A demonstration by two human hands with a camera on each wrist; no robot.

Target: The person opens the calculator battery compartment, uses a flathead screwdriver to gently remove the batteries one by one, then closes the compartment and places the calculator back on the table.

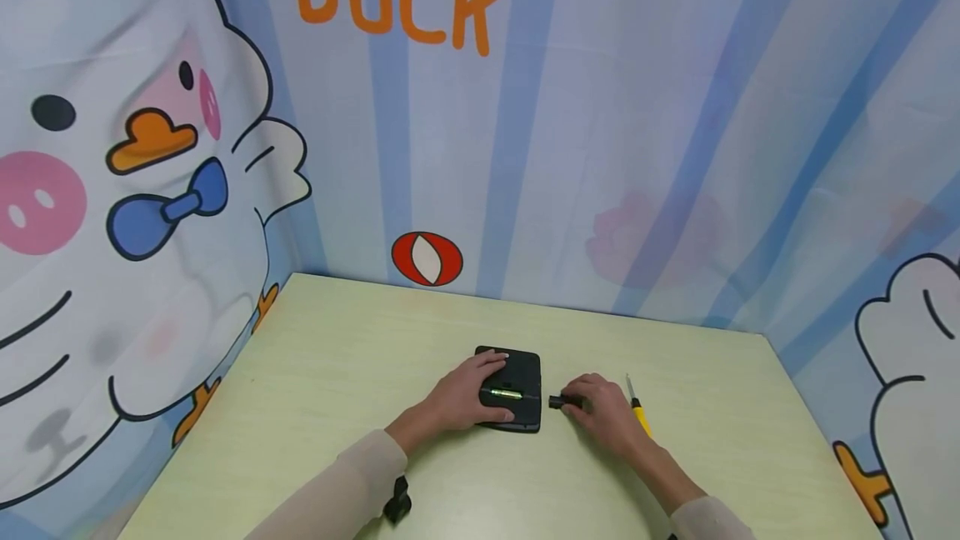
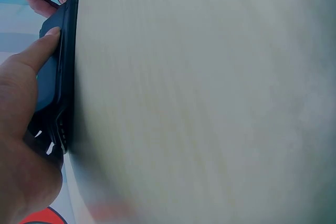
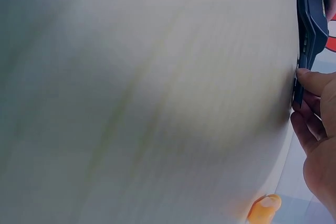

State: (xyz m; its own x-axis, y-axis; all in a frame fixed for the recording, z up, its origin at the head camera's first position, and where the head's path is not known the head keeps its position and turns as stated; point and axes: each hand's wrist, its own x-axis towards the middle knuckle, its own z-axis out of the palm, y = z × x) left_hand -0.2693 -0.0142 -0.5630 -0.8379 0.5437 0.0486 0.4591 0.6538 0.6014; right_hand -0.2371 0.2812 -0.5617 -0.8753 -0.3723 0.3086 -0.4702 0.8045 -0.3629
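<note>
Behind the work area, the striped backdrop (image 1: 637, 107) carries printed ducks and orange lettering. In front of it is your pale tabletop (image 1: 300, 457). Your left hand (image 1: 467, 397) lies across the left part of the black device (image 1: 528, 373), its grip wide: fingers rest on the far portion of the upper face, thumb on the near portion. Your right hand (image 1: 600, 411) is to the right of the device, its grip narrow, pinching the small black part (image 1: 556, 402) between thumb and fingers. The black device lies on the tabletop, between your hands. The yellow-handled tool (image 1: 641, 418) lies just to the right of your right hand, partly hidden by your wrist, its thin metal shaft pointing away from you. The small black part is just beside the device's right edge, apart from it. The yellow-green cylinder (image 1: 506, 394) is exposed in the device's upper face, near your left thumb.
</note>
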